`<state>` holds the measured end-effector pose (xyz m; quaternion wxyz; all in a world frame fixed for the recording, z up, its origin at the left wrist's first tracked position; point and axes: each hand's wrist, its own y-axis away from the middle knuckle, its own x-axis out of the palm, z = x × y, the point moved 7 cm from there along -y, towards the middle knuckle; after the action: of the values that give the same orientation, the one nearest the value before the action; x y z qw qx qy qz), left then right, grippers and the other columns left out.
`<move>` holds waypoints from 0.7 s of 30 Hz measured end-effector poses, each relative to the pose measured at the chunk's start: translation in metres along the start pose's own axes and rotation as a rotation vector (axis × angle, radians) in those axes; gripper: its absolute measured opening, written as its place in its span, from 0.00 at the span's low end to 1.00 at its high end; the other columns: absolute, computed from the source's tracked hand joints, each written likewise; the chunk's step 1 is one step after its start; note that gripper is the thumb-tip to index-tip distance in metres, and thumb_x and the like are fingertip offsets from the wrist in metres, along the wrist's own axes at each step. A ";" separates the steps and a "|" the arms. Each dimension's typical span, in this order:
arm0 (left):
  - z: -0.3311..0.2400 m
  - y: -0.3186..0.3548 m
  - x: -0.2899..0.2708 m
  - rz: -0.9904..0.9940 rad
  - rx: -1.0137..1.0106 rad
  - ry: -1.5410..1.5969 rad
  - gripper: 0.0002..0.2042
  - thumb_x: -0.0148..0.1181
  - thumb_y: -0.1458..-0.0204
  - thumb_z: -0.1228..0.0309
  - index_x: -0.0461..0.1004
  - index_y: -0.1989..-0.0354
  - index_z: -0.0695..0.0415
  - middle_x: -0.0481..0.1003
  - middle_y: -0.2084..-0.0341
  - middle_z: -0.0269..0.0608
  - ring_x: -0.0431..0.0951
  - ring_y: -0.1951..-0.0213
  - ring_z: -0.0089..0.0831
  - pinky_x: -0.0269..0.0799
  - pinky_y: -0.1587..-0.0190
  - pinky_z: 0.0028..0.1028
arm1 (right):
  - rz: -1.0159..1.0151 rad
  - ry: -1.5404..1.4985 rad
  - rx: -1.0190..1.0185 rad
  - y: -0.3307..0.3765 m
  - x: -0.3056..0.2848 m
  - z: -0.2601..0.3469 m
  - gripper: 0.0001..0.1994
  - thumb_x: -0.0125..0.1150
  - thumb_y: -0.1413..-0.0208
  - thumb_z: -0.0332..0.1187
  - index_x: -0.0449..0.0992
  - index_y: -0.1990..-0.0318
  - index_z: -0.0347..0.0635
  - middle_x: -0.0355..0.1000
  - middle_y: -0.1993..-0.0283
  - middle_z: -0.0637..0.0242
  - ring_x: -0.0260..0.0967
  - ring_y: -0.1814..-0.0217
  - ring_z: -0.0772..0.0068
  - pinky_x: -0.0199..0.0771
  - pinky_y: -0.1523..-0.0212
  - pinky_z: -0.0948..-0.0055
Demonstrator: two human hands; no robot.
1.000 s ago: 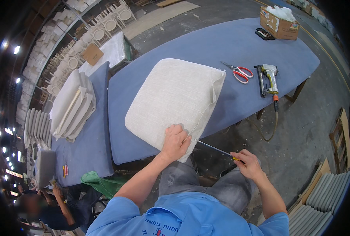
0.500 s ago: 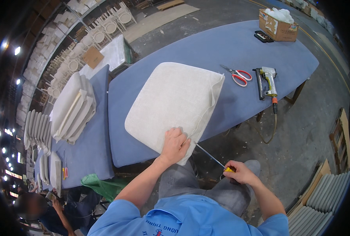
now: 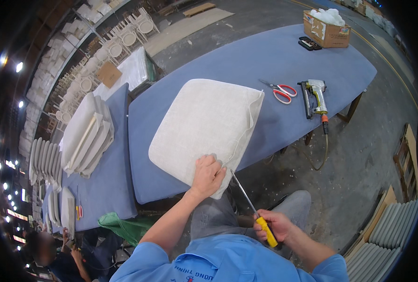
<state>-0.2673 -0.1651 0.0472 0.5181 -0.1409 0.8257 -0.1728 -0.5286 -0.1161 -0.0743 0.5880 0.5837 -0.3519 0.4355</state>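
Observation:
A pale fabric seat cushion [image 3: 204,124] lies on the blue padded table [image 3: 265,61], its near corner hanging over the table's front edge. My left hand [image 3: 208,176] presses down on that near corner. My right hand [image 3: 272,224] grips the yellow handle of a screwdriver [image 3: 251,207]. The thin metal shaft points up and left, and its tip sits at the cushion's corner beside my left fingers.
Red-handled scissors [image 3: 280,90] and a pneumatic stapler [image 3: 315,97] with a hose lie right of the cushion. A cardboard box [image 3: 327,29] stands at the table's far end. Stacked cushions [image 3: 84,136] rest on a second blue table to the left. Another person [image 3: 44,246] is at lower left.
My right hand has drawn the screwdriver down and toward me, turning the shaft steeper. The tip has come closer to the cushion's corner. My left hand has stayed on the corner.

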 end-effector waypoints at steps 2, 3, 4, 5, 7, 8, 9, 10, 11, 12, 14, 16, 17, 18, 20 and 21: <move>-0.001 -0.001 0.000 -0.004 0.001 0.003 0.12 0.68 0.45 0.73 0.69 0.76 0.56 0.67 0.71 0.43 0.69 0.64 0.46 0.60 0.58 0.43 | 0.170 -0.207 0.001 -0.009 0.014 -0.020 0.11 0.46 0.24 0.43 0.71 0.48 0.48 0.70 0.65 0.62 0.64 0.71 0.66 0.68 0.66 0.64; 0.000 0.000 0.000 -0.007 -0.001 0.002 0.12 0.68 0.45 0.73 0.69 0.76 0.56 0.67 0.71 0.43 0.69 0.65 0.46 0.60 0.58 0.43 | 0.172 -0.258 -0.034 -0.012 0.018 -0.024 0.11 0.46 0.25 0.42 0.72 0.48 0.48 0.69 0.65 0.62 0.63 0.71 0.66 0.68 0.67 0.64; 0.000 0.001 -0.001 -0.010 -0.003 0.000 0.12 0.68 0.45 0.73 0.69 0.76 0.56 0.67 0.71 0.43 0.69 0.65 0.46 0.60 0.58 0.43 | 0.174 -0.308 -0.069 -0.014 0.022 -0.028 0.11 0.47 0.25 0.42 0.72 0.49 0.48 0.69 0.66 0.62 0.63 0.71 0.66 0.68 0.67 0.64; 0.001 0.001 -0.002 -0.008 -0.006 -0.008 0.12 0.68 0.45 0.73 0.69 0.76 0.56 0.67 0.71 0.43 0.69 0.64 0.46 0.60 0.58 0.43 | 0.176 -0.360 -0.104 -0.015 0.024 -0.029 0.11 0.47 0.25 0.42 0.73 0.49 0.48 0.69 0.66 0.63 0.63 0.71 0.66 0.67 0.67 0.64; 0.000 0.000 -0.003 -0.004 -0.006 -0.021 0.13 0.69 0.46 0.72 0.69 0.76 0.56 0.67 0.71 0.44 0.70 0.64 0.46 0.61 0.58 0.43 | 0.103 -0.424 -0.235 -0.014 0.019 -0.024 0.11 0.47 0.25 0.41 0.74 0.50 0.48 0.68 0.66 0.64 0.64 0.69 0.66 0.68 0.65 0.65; 0.004 0.000 -0.003 0.031 -0.038 -0.023 0.13 0.70 0.46 0.71 0.70 0.76 0.56 0.68 0.71 0.44 0.70 0.63 0.46 0.61 0.58 0.44 | 0.033 -0.440 -0.310 -0.013 0.015 -0.021 0.11 0.47 0.25 0.41 0.74 0.50 0.47 0.68 0.66 0.64 0.64 0.69 0.66 0.68 0.65 0.65; 0.005 -0.003 -0.002 0.067 -0.067 -0.020 0.13 0.70 0.46 0.69 0.71 0.76 0.56 0.68 0.71 0.44 0.71 0.63 0.47 0.61 0.58 0.44 | -0.039 -0.458 -0.389 -0.010 0.010 -0.018 0.11 0.48 0.25 0.40 0.74 0.50 0.47 0.68 0.66 0.64 0.64 0.68 0.67 0.68 0.64 0.66; 0.006 -0.005 -0.001 0.103 -0.096 -0.018 0.13 0.70 0.46 0.68 0.71 0.75 0.56 0.69 0.70 0.44 0.71 0.62 0.47 0.61 0.58 0.44 | -0.118 -0.463 -0.435 -0.012 0.005 -0.015 0.10 0.49 0.25 0.41 0.74 0.50 0.48 0.69 0.64 0.63 0.66 0.66 0.66 0.70 0.62 0.64; 0.003 -0.007 -0.001 0.077 -0.106 -0.066 0.13 0.71 0.47 0.67 0.71 0.75 0.57 0.69 0.70 0.45 0.72 0.62 0.48 0.62 0.57 0.45 | -0.197 -0.468 -0.480 -0.018 0.000 -0.008 0.10 0.51 0.25 0.42 0.74 0.50 0.48 0.70 0.63 0.63 0.67 0.65 0.65 0.73 0.60 0.63; -0.006 -0.010 0.000 0.057 -0.115 -0.107 0.13 0.71 0.47 0.66 0.72 0.75 0.57 0.69 0.70 0.45 0.72 0.61 0.48 0.62 0.57 0.46 | -0.281 -0.479 -0.529 -0.022 -0.006 0.000 0.10 0.52 0.25 0.42 0.74 0.50 0.48 0.71 0.62 0.62 0.69 0.63 0.65 0.75 0.58 0.62; -0.017 -0.016 0.005 0.017 -0.104 -0.179 0.13 0.70 0.46 0.64 0.73 0.75 0.57 0.70 0.69 0.45 0.72 0.61 0.49 0.62 0.57 0.47 | -0.216 -0.379 -0.539 -0.026 -0.002 0.017 0.12 0.55 0.25 0.46 0.72 0.49 0.49 0.74 0.60 0.62 0.75 0.60 0.62 0.80 0.55 0.58; -0.019 -0.014 0.006 -0.006 -0.077 -0.263 0.13 0.69 0.45 0.64 0.74 0.74 0.57 0.70 0.69 0.45 0.72 0.60 0.50 0.62 0.56 0.48 | -0.143 -0.290 -0.524 -0.029 0.011 0.021 0.12 0.55 0.25 0.46 0.72 0.49 0.50 0.75 0.59 0.61 0.77 0.61 0.61 0.81 0.58 0.58; -0.017 -0.013 0.006 0.008 -0.081 -0.246 0.12 0.69 0.45 0.64 0.75 0.74 0.57 0.70 0.69 0.45 0.73 0.61 0.50 0.62 0.57 0.48 | -0.108 -0.246 -0.518 -0.029 0.018 0.020 0.12 0.55 0.25 0.46 0.71 0.49 0.50 0.76 0.59 0.61 0.77 0.62 0.61 0.81 0.60 0.58; -0.013 -0.012 0.005 0.018 -0.083 -0.231 0.11 0.69 0.45 0.65 0.75 0.74 0.57 0.70 0.69 0.45 0.73 0.61 0.50 0.63 0.57 0.47 | -0.228 -0.167 -0.585 -0.026 0.018 0.020 0.11 0.58 0.26 0.46 0.71 0.50 0.50 0.77 0.61 0.61 0.79 0.66 0.63 0.80 0.64 0.60; -0.002 -0.011 0.004 0.062 -0.109 -0.184 0.11 0.68 0.44 0.66 0.75 0.74 0.57 0.71 0.69 0.45 0.73 0.60 0.50 0.63 0.57 0.48 | -0.384 -0.006 -0.643 -0.016 0.011 0.016 0.10 0.59 0.26 0.43 0.70 0.51 0.50 0.77 0.64 0.62 0.78 0.66 0.65 0.80 0.66 0.64; 0.001 -0.010 0.004 0.102 -0.135 -0.148 0.11 0.67 0.44 0.66 0.75 0.74 0.56 0.71 0.68 0.45 0.73 0.59 0.50 0.63 0.56 0.48 | -0.469 0.071 -0.669 -0.009 0.006 0.013 0.10 0.60 0.27 0.42 0.70 0.52 0.50 0.77 0.65 0.62 0.78 0.67 0.67 0.79 0.66 0.66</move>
<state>-0.2677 -0.1759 0.0475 0.5751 -0.1457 0.8011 -0.0795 -0.5173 -0.1282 -0.0711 0.8406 0.4093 -0.3109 0.1710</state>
